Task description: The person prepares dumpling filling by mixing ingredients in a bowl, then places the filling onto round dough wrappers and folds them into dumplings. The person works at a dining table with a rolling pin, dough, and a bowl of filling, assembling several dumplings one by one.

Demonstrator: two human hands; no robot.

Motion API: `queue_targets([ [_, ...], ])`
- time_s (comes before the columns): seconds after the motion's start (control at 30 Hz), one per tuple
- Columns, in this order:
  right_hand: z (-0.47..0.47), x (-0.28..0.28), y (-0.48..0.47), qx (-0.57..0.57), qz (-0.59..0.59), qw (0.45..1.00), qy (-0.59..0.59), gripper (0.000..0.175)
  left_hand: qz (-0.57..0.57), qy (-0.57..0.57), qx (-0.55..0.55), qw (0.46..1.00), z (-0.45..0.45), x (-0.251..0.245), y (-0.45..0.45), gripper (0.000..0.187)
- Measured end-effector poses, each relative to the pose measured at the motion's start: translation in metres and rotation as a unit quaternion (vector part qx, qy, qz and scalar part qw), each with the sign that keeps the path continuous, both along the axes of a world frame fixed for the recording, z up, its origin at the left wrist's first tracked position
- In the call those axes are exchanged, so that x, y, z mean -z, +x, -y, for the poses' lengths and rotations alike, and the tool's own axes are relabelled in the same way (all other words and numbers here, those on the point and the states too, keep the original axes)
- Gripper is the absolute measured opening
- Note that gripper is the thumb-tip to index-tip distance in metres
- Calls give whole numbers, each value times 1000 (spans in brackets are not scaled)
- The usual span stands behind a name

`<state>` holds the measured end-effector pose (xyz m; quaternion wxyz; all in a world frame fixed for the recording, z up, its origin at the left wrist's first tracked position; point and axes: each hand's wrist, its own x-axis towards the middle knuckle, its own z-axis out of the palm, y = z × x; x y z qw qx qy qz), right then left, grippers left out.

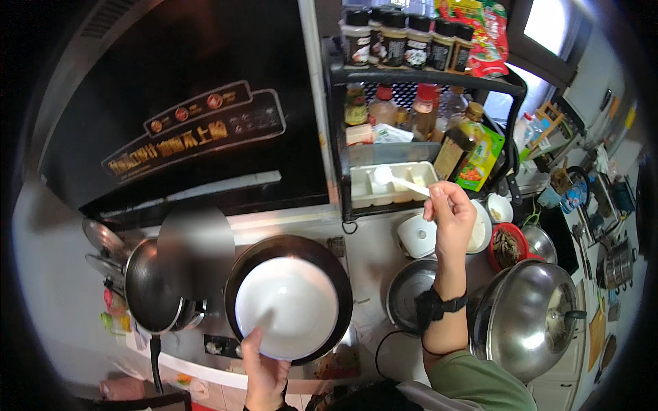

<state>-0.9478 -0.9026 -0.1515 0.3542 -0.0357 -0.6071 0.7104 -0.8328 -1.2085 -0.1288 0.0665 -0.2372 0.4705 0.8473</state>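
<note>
My left hand (262, 367) grips the near rim of a white bowl (288, 303), thumb over the edge, above a dark wok (342, 329) on the stove. Between the thumb and fingers of my right hand (450, 213) is the handle of a white plastic spoon (383, 175). Its round end is over a white compartmented seasoning box (362, 198), whose clear lid (393, 152) is raised. Some pale contents show in the box. Whether the spoon holds anything cannot be told.
A frying pan (154, 287) lies left of the wok. Spice jars (393, 41) and bottles (424, 110) fill a black rack (411, 76). Near my right arm are a white lidded container (419, 237), a dark round pan (411, 293), a red basket (506, 246) and a large pot under a steel lid (529, 318).
</note>
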Motion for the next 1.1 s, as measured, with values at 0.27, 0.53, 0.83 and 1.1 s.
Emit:
queue_targets([
  [0.27,0,-8,7,16,27,999,14,11,-22,-44,38,998,-7,12,-15,61],
  [0.53,65,-41,51,-73,26,995,57,9,-45,8,95,994,-21,6,-18,60],
  [0.83,72,-47,80,-152,25,988,13,9,-95,-27,142,985,-7,1,-2,64],
  [1.1,-14,18,2,8,54,998,-4,13,-51,-26,37,998,6,10,11,72],
])
